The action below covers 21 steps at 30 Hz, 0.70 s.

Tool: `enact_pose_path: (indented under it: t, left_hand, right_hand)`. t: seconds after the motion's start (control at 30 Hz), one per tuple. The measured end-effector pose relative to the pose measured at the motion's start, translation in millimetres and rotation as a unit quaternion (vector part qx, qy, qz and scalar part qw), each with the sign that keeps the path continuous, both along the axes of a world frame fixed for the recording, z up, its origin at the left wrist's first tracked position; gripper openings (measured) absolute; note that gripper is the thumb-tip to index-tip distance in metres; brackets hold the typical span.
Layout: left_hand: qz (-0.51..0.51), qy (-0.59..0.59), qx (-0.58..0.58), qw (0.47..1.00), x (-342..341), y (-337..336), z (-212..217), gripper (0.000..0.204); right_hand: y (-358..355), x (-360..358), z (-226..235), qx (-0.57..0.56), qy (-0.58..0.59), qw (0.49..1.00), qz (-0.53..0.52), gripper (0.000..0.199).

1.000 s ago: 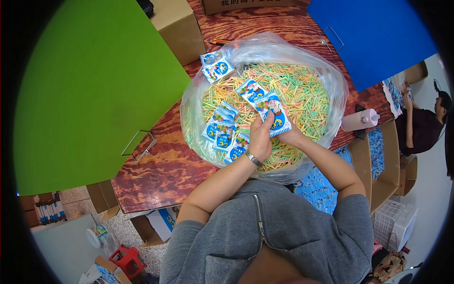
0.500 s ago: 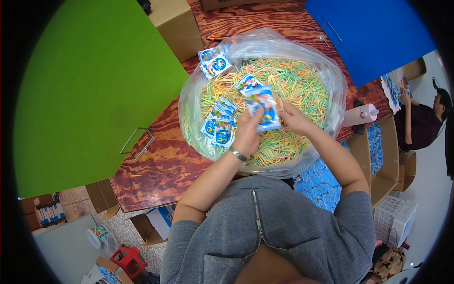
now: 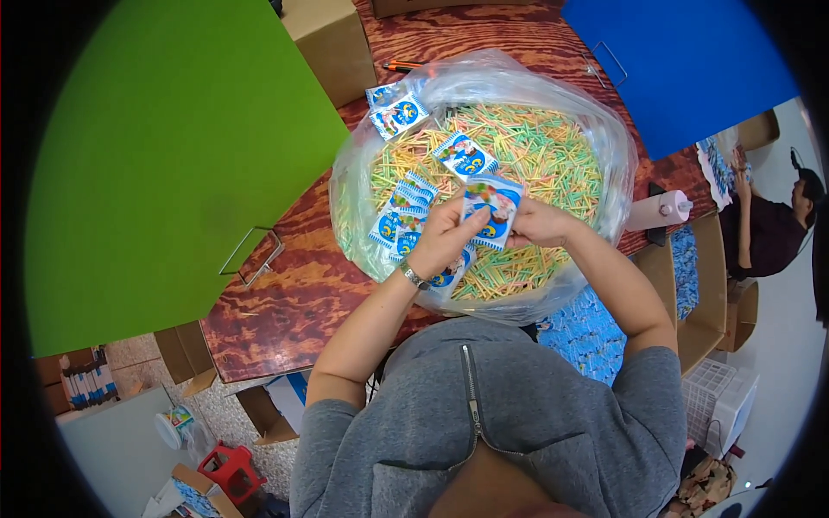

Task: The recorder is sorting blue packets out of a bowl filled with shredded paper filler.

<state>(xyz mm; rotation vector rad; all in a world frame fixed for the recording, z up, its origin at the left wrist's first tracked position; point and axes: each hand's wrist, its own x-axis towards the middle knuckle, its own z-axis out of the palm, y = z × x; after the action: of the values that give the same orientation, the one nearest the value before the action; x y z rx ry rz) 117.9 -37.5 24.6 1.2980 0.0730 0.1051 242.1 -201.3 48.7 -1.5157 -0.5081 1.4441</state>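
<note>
Blue packet (image 3: 492, 211) pinched by left hand (image 3: 445, 237) and right hand (image 3: 537, 226) (above the bag's (image 3: 604, 155) open middle).

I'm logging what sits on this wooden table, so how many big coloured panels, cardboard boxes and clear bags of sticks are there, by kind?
Green panel: 1
Blue panel: 1
Cardboard boxes: 2, one only partly seen at the top edge
Clear bag of coloured sticks: 1
Total: 5
</note>
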Motion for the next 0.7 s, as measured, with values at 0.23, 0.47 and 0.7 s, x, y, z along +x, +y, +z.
enact_pose_path:
  t: [0.23, 0.47, 0.7]
  left_hand:
    - [0.120, 0.050, 0.005, 0.992, -20, 14, -4, 0.005]
    - [0.249, -0.004, 0.270, 0.930, -25, 16, -22, 0.023]
    - [0.313, -0.118, 0.423, 0.842, -24, 14, 2, 0.030]
  right_hand:
    - [-9, 18, 26, 0.039, -0.055, 0.996, 0.051, 0.026]
    - [13, 9, 112, 0.063, -0.334, 0.926, 0.164, 0.044]
    - [39, 1, 125, 0.041, -0.443, 0.863, 0.238, 0.056]
